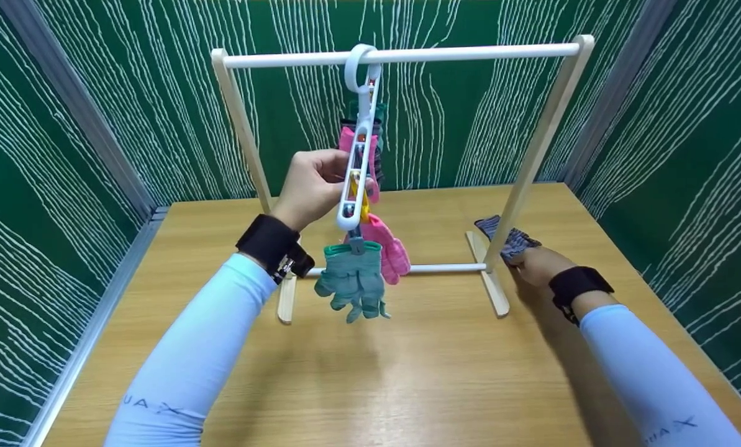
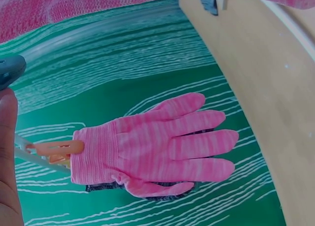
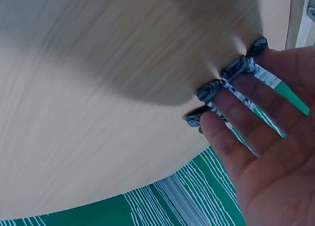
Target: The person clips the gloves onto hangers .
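In the head view, my left hand (image 1: 311,186) is at the middle of a white hanger (image 1: 347,214), fingers partly hidden behind it. The left wrist view shows its thumb against a grey clip (image 2: 11,71). Beyond hangs a pink glove (image 2: 147,147) by an orange clip (image 2: 61,147), a dark glove edge behind it. At the hanger's near end hang a green glove (image 1: 353,273) and another pink glove (image 1: 389,248). My right hand (image 1: 541,266) reaches to the table at a dark grey mottled glove (image 1: 519,243). Its fingers look straight, with glove fingertips (image 3: 209,90) just past them.
The hanger hooks over the white top bar (image 1: 469,53) of a wooden rack, whose right post (image 1: 541,149) stands beside my right hand. A lower white bar (image 1: 448,268) joins the feet. Green walls with white lines (image 1: 687,155) enclose the wooden table (image 1: 407,372).
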A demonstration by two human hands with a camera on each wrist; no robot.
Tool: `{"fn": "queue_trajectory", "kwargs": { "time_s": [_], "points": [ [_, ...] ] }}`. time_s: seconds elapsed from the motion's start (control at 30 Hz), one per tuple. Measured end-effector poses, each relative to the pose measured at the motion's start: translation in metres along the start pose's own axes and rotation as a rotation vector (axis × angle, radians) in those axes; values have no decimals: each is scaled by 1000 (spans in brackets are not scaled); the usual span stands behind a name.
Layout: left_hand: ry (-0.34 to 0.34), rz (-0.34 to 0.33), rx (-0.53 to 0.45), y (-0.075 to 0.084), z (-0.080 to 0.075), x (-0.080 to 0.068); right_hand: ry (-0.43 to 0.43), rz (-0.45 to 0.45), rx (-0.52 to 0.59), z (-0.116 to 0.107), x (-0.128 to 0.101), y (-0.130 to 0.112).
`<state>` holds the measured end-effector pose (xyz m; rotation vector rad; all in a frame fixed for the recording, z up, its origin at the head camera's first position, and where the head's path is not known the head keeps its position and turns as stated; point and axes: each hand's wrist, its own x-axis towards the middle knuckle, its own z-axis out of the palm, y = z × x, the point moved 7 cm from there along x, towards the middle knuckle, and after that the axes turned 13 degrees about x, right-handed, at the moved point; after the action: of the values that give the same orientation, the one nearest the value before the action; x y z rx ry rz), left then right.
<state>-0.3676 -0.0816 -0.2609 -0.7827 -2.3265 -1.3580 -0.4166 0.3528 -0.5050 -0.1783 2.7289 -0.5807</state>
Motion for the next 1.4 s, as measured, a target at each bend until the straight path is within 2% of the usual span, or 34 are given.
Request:
{"fn": "queue_trajectory", "kwargs": {
  "time_s": [0.27,0.47,0.57,0.8,1.07,1.23,1.4],
  "points": [
    [-5,-10,-5,-1,-1,-1,-51,-6,-9,0,-13,-4],
    [9,-9,7,-1,-2,-2,-36,-162,-80,1,-23,-15],
    [12,-4,13,-1,-2,-2,-40,-194,-89,1,-28,-19],
    [5,-3,5,-1,-1,-1,-101,-167,-88,4,-34,-19],
    [-3,-12,7,-1,0,-1,-177,-153,0,7,-41,-19],
    [-2,-10,0,-1,0,0,-150,-139,17,0,-40,-20],
    [-2,-15,-4,-2,0,0,-37,-115,26,-14,-32,-17]
  ]
}}
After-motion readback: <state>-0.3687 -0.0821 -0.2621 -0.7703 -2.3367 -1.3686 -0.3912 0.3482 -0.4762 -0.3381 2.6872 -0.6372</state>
